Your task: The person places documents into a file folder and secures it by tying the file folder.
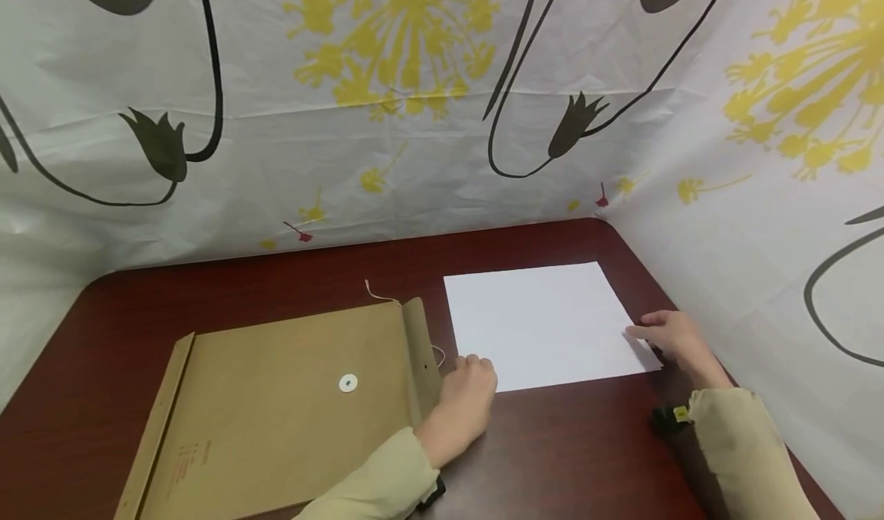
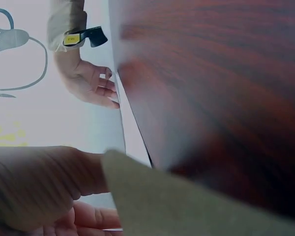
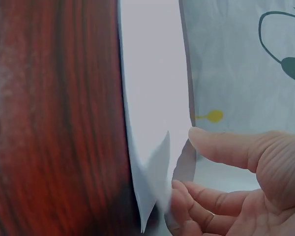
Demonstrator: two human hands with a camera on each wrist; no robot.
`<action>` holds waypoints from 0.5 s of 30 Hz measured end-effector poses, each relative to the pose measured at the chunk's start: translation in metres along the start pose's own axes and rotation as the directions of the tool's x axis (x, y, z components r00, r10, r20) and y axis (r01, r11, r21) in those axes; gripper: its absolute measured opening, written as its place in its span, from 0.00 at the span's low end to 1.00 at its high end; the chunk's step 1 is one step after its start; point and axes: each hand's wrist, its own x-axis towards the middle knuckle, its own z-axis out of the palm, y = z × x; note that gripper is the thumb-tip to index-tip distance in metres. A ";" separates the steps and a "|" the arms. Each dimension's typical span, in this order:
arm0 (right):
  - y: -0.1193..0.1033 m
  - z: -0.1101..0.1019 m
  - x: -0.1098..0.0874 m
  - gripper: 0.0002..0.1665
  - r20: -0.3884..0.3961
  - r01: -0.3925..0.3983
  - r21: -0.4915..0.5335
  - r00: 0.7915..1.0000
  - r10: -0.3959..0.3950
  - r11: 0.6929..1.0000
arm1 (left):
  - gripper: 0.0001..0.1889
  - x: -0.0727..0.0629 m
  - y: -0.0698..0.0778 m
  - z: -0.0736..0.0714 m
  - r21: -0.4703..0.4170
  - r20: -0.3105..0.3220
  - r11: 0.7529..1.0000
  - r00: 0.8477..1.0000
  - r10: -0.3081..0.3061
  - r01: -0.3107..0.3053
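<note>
White paper [image 1: 539, 320], apparently a few thin sheets, lies at the right of the table. My right hand [image 1: 680, 343] pinches its right edge; in the right wrist view the thumb [image 3: 221, 147] is above and the fingers below, the paper's near corner bending up. At the paper's near left corner, my left hand [image 1: 459, 405] has curled fingers on the edge. The flap [image 2: 152, 196] hides those fingertips in the left wrist view. Beside that hand lies a brown document envelope [image 1: 276, 405], its flap [image 1: 421, 351] folded out toward the paper.
The envelope carries a white round button [image 1: 348, 383], and a thin string [image 1: 380, 296] trails from its far right corner. All of it sits on a dark red wooden table [image 1: 566, 459]. Patterned white cloth [image 1: 414, 159] hangs behind and along the right side.
</note>
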 end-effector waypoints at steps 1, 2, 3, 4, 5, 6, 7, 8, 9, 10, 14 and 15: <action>0.000 0.000 0.001 0.40 0.004 -0.008 0.004 1.000 0.008 1.000 | 0.11 0.000 0.000 0.000 -0.002 0.003 1.000 1.000 -0.001 0.001; 0.000 -0.001 0.001 0.40 0.006 -0.011 0.010 1.000 0.011 1.000 | 0.11 0.000 0.000 0.000 -0.001 0.006 1.000 1.000 -0.001 0.001; 0.001 -0.001 0.002 0.39 0.006 -0.011 0.013 1.000 0.011 1.000 | 0.11 0.001 0.001 0.000 -0.002 0.010 1.000 1.000 -0.002 0.002; 0.001 0.000 0.003 0.38 0.000 -0.010 0.013 1.000 0.010 1.000 | 0.11 0.001 0.000 0.000 -0.003 0.013 1.000 1.000 -0.002 0.002; 0.002 0.000 0.003 0.36 -0.009 -0.008 0.012 1.000 0.008 1.000 | 0.10 0.001 0.000 -0.001 -0.006 0.016 1.000 1.000 -0.003 0.003; 0.002 0.000 0.003 0.35 -0.014 -0.009 0.013 1.000 0.010 1.000 | 0.10 0.001 0.000 -0.001 -0.011 0.021 1.000 1.000 -0.005 0.005; 0.003 0.000 0.003 0.33 -0.016 -0.012 0.017 1.000 0.012 1.000 | 0.10 0.001 0.000 -0.001 -0.017 0.025 1.000 1.000 -0.007 0.007; 0.003 0.001 0.003 0.32 -0.018 -0.011 0.019 1.000 0.012 1.000 | 0.09 0.001 -0.001 -0.002 -0.024 0.028 1.000 1.000 -0.009 0.009; 0.004 0.001 0.003 0.30 -0.018 -0.014 0.024 1.000 0.015 1.000 | 0.09 0.001 -0.001 -0.002 -0.030 0.029 0.999 1.000 -0.009 0.010; 0.005 0.002 0.003 0.29 -0.019 -0.018 0.031 1.000 0.019 0.999 | 0.09 0.001 -0.002 -0.003 -0.037 0.033 0.999 0.999 -0.009 0.010; 0.008 0.002 0.001 0.28 -0.021 -0.025 0.067 0.999 0.026 0.997 | 0.11 0.001 -0.003 -0.003 -0.055 0.038 0.998 0.999 -0.006 0.008; 0.008 0.002 0.001 0.29 -0.021 -0.024 0.074 0.999 0.026 0.997 | 0.11 0.001 -0.004 -0.002 -0.060 0.040 0.998 0.999 -0.007 0.009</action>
